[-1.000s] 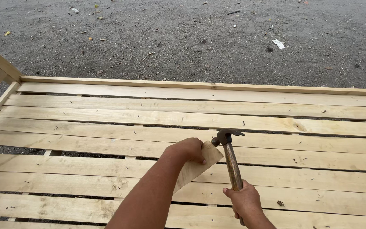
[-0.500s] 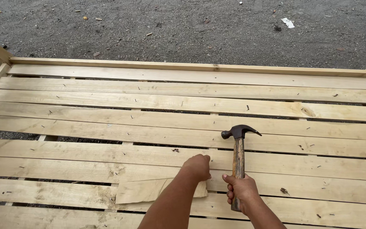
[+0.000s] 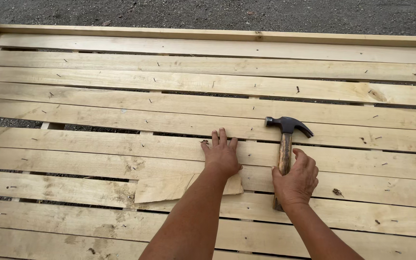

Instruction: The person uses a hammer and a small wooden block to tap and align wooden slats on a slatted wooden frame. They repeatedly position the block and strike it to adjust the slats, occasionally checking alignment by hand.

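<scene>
Left hand (image 3: 221, 155) lies flat, fingers released, beside the wood scrap (image 3: 169, 188) on the slats (image 3: 121, 108); right hand (image 3: 295, 180) clenches the hammer (image 3: 285, 149); risk: scrap slipping, fingers struck.

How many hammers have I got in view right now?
1. The claw hammer lies on the wooden slats, its handle under the right hand. The left hand rests flat beside it. None other shows; beyond the frame I cannot tell.
</scene>
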Action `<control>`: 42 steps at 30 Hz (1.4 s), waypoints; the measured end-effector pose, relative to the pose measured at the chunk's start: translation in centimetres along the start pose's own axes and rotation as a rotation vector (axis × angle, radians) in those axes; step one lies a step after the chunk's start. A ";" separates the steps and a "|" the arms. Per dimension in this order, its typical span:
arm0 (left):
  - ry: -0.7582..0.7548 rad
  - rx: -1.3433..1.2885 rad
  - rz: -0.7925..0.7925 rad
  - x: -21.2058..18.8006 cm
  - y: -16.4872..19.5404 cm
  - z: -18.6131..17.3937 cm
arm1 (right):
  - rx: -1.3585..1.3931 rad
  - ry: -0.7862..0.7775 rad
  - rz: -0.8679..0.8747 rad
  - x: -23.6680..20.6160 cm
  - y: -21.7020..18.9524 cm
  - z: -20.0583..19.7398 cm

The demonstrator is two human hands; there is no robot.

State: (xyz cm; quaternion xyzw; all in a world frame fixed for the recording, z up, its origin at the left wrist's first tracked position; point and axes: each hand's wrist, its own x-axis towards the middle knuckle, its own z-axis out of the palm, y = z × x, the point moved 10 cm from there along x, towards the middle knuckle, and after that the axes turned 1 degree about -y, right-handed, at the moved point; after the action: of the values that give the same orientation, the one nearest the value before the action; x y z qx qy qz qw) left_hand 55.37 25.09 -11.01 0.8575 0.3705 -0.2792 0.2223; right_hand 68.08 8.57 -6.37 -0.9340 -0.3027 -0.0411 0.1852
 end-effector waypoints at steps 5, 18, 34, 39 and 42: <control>0.099 0.004 0.019 0.0 -0.8 -0.3 | 0.137 -0.726 0.284 -1.2 -1.4 8.5; 0.057 0.019 0.035 -0.1 -1.6 0.1 | -0.062 -0.849 0.316 0.1 -4.3 9.9; 0.044 0.127 0.114 -0.1 -1.0 0.7 | -0.041 -0.756 0.341 0.2 -4.0 10.1; 0.045 0.144 0.153 -0.1 -0.2 0.2 | -0.032 -0.716 0.315 1.1 -4.0 10.0; -0.007 0.119 0.148 -0.2 -0.4 0.5 | -0.017 -0.734 0.322 1.1 -3.9 10.7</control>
State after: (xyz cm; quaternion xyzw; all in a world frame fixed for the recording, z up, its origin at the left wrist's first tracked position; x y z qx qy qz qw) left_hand 54.79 24.95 -11.32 0.8933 0.2881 -0.2866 0.1922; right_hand 66.32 16.04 -14.80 -0.9235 -0.1983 0.3225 0.0613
